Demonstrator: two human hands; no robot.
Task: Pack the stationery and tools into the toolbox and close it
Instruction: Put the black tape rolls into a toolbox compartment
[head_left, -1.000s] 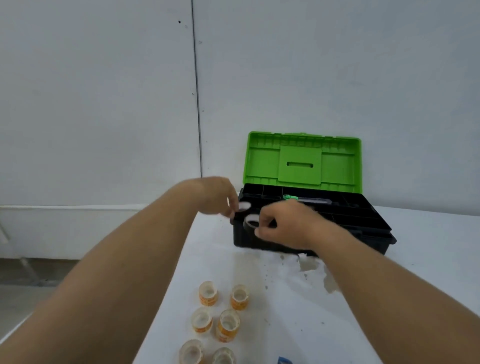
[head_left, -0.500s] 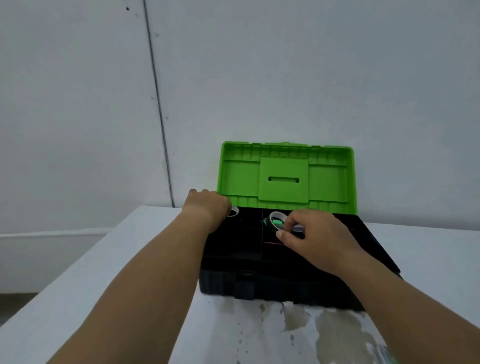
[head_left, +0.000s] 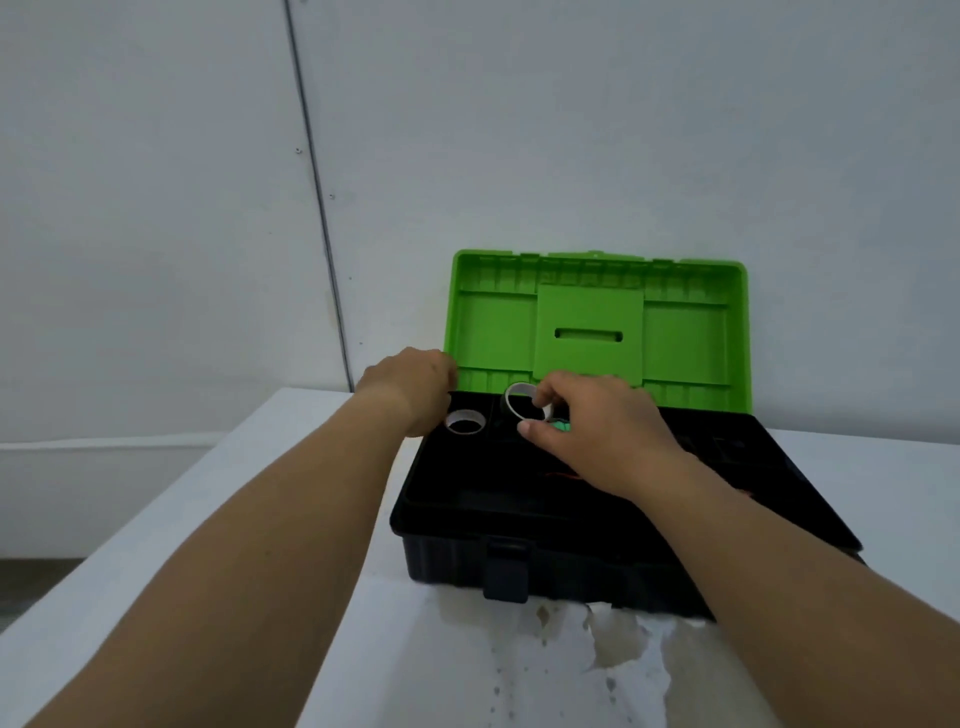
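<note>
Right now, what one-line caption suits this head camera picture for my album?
Two bare hands, left hand and right hand, lower white-cored tape rolls into an open black toolbox with upright green lid.

The black toolbox (head_left: 519, 561) sits on the white surface (head_left: 260, 493) with its green lid (head_left: 592, 322) up. The left hand (head_left: 410, 389) touches a tape roll (head_left: 465, 422) lying flat inside. The right hand (head_left: 597, 431) holds another tape roll (head_left: 519, 402) tilted up.

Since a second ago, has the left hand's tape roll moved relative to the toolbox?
Yes. The left hand carried its tape roll from the black toolbox's near-left corner to the back-left compartment, close under the green lid.
</note>
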